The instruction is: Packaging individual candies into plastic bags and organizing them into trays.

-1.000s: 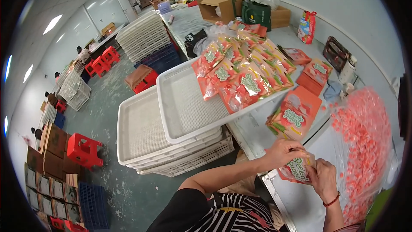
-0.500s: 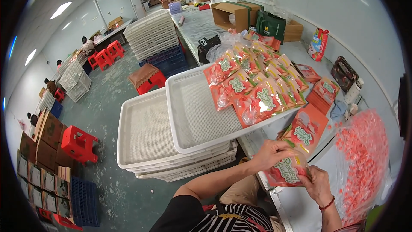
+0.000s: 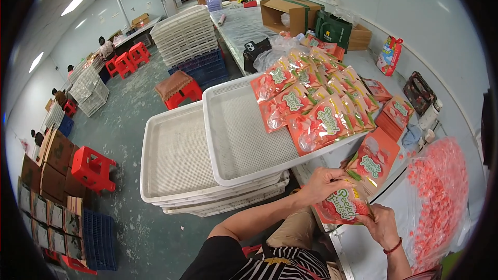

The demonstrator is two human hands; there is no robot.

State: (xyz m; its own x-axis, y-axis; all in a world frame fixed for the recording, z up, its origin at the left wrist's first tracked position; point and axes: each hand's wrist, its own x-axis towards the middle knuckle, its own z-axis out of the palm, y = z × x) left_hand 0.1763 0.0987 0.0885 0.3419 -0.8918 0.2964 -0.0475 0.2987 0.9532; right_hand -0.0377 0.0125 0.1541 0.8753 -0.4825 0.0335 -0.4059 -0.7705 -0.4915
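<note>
Red glossy candy pouch (image 3: 343,206) pinched between left hand (image 3: 324,184) at top edge, right hand (image 3: 383,224) at lower corner; looked light, floppy, slippery; edges offered best hold.

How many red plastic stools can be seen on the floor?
4. One stool stands at the left near the cardboard boxes, one with a brown cushion sits behind the white trays, and two are farther back. Others may be hidden.

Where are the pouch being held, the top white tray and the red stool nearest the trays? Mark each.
held pouch (image 3: 343,208): head view, on its printed front.
top white tray (image 3: 244,135): head view, on its bare mesh floor.
red stool (image 3: 179,89): head view, on its seat.
</note>
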